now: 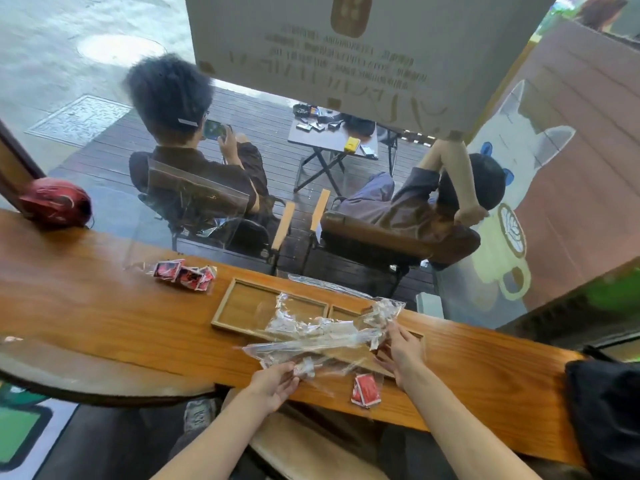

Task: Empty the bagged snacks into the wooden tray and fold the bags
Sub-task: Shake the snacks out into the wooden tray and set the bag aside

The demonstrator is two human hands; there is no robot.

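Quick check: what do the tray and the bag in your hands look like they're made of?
Tray: wood by the look, matte light brown with visible grain and raised rim. Bag: thin clear plastic film, probably; see-through, crinkled, with glossy glints.

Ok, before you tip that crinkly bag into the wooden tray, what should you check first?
1. Left hand grips the clear bag at its near end: ok.
2. Right hand holds the bag's other end: ok.
3. Bag is over the wooden tray: ok.
4. Tray's left compartment has room: ok, it shows bare wood.
5. Which way the bag's opening faces: cannot tell, the plastic is crumpled.
6. Red snack packet lies on the counter, outside the tray: not ok.
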